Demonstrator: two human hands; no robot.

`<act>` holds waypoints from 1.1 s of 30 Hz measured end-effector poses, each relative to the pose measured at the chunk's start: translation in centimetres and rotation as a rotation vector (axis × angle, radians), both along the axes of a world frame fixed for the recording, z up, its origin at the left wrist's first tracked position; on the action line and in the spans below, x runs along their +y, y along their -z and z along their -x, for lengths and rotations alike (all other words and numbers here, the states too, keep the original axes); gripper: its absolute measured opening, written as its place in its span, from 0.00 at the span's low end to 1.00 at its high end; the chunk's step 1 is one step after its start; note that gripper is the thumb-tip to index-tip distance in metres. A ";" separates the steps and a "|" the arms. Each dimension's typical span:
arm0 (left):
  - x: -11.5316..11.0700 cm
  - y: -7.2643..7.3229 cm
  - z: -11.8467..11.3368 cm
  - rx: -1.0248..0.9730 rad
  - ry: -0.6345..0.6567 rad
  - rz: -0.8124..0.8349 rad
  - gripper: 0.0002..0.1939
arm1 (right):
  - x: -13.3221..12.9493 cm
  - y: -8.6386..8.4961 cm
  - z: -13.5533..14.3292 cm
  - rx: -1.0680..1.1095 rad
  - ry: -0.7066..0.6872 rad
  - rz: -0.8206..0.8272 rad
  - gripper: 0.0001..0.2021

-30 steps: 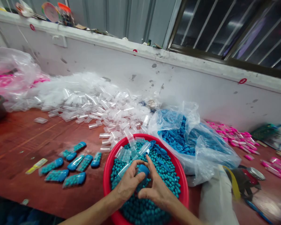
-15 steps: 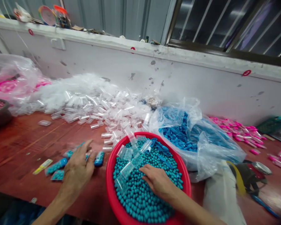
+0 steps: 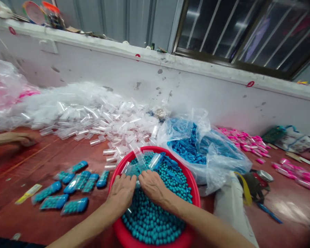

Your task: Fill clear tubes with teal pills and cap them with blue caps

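A red basin (image 3: 196, 193) is full of small teal balls (image 3: 155, 224), with clear plastic cases (image 3: 155, 161) and several blue caps (image 3: 170, 162) lying on top. My left hand (image 3: 122, 193) is over the basin's left side, fingers curled down on a clear case whose edge shows beneath them. Close beside it, my right hand (image 3: 153, 187) has bent fingers pressed together above the balls. What its fingertips hold is hidden. On the table to the left lie several filled cases (image 3: 74, 205), teal balls inside and blue caps on their ends.
Behind the basin spreads a heap of empty clear cases (image 3: 93, 113). A plastic bag of blue caps (image 3: 222, 162) stands right of it, with pink pieces (image 3: 245, 141) beyond. Another person's hand (image 3: 18, 138) rests at the far left. A yellow-tipped strip (image 3: 28, 193) lies nearby.
My left hand has moved right, from the filled cases into the basin. My right hand has shifted left and up towards it. Another person's hand has appeared at the left.
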State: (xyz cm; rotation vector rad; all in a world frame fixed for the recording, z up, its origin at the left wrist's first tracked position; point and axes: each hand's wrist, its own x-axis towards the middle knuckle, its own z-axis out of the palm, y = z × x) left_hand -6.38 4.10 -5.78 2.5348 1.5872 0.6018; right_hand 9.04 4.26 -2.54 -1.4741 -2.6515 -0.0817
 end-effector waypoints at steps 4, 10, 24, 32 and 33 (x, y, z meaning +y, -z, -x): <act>0.9 -3.3 -1.4 -0.401 -0.015 0.404 0.19 | -0.6 -1.4 -1.6 0.194 0.165 0.067 0.07; -0.5 -4.0 -4.6 -0.761 -0.030 0.677 0.22 | -3.7 -0.8 -2.2 0.553 0.306 0.314 0.10; -1.3 -3.8 -9.6 0.040 0.196 0.626 0.21 | -0.7 -0.9 -9.3 -0.098 0.529 0.122 0.08; 1.7 -3.4 -7.7 -0.090 0.072 0.714 0.09 | -1.1 0.7 -8.2 -0.025 0.484 0.228 0.10; 1.7 -3.5 -7.0 -0.122 0.063 0.722 0.09 | -1.0 0.9 -7.7 -0.004 0.471 0.260 0.10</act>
